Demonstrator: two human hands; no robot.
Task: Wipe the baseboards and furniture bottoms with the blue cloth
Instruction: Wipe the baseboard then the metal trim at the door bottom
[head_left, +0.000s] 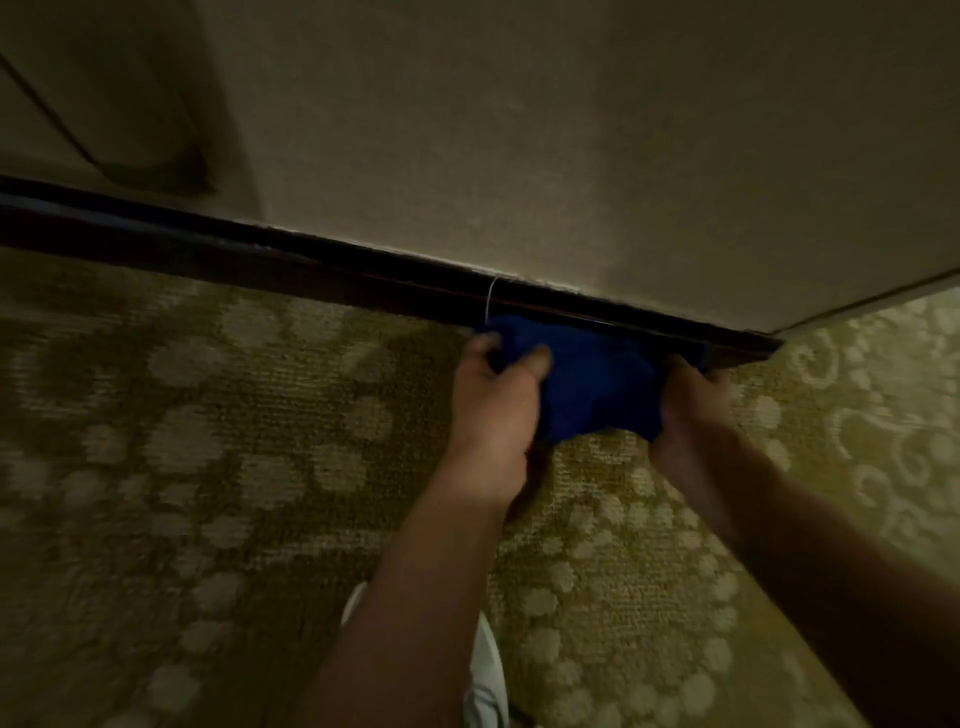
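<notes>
The blue cloth (597, 384) is bunched against the dark baseboard (311, 270), near the wall's outer corner, low over the patterned carpet (208, 467). I judge it soft, light and limp: take it by the edges. My left hand (493, 410) pinches its left edge; my right hand (691, 410) grips its right edge, fingers hidden.

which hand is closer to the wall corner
The right hand, gripping the blue cloth near the corner; the left hand holds its far end.
</notes>
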